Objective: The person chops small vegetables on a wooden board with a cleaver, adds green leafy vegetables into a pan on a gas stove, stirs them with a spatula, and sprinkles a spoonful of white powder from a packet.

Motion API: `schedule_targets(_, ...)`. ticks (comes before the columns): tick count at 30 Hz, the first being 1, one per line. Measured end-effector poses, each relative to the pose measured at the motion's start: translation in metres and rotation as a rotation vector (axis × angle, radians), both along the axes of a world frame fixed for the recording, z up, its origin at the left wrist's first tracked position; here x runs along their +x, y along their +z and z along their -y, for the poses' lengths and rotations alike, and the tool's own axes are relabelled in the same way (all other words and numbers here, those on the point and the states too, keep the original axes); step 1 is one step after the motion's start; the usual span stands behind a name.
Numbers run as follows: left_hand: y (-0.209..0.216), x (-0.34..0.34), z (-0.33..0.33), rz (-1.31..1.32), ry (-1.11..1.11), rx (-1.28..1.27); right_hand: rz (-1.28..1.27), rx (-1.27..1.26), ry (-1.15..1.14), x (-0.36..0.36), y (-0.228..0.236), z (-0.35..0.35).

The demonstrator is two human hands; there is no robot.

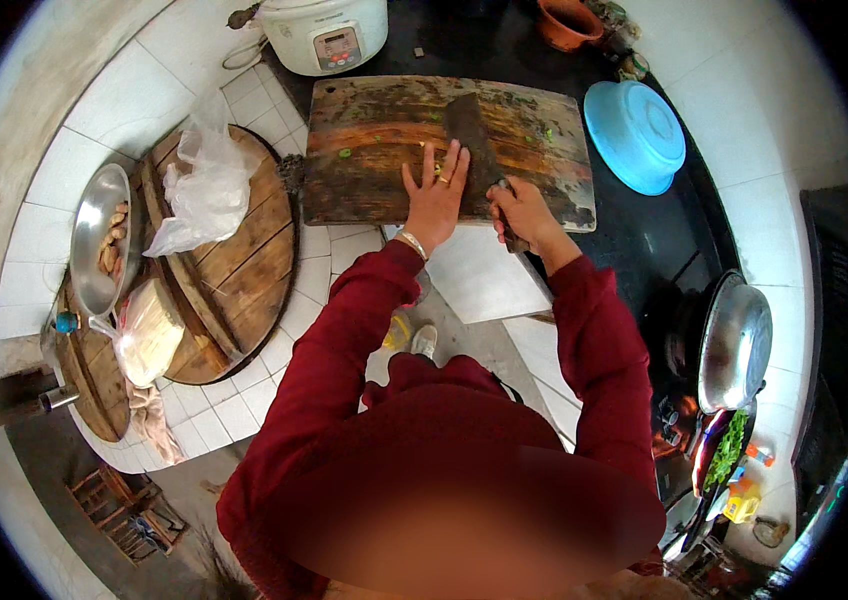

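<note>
A worn wooden cutting board (374, 180) lies on the dark counter, with scattered green scraps on it. My right hand (524, 215) is closed round the handle of a cleaver (471, 135), whose broad dark blade rests on or just above the board and points away from me. Left of the blade, my left hand (432, 205) lies with fingers spread over the board. Small pale bits (437, 170) show by its fingertips; their kind is too small to tell. A ring and a bracelet are on that hand.
Behind the board stands a white rice cooker (324, 35); a blue basin (634, 137) sits to its right. At right is a metal bowl (739, 340) with green leaves (727, 450) nearer me. On the left, a round wooden lid (254, 270) bears a plastic bag (206, 190) and a steel bowl (94, 220).
</note>
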State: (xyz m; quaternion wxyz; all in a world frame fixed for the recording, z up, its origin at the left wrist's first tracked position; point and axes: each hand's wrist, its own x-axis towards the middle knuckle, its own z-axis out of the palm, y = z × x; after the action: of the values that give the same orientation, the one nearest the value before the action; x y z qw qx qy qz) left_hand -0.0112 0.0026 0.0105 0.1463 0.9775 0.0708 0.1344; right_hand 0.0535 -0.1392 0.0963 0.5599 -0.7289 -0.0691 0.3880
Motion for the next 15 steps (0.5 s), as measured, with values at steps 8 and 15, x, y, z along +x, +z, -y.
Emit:
schedule_targets(8,-0.007,0.003,-0.014,0.019,0.11,-0.183,0.674,-0.048,0.058,0.004,-0.026,0.036)
schedule_targets(15,-0.006,0.004,-0.059,0.431,-0.221,-0.876,1.502,-0.069,0.318,0.004,-0.013,0.046)
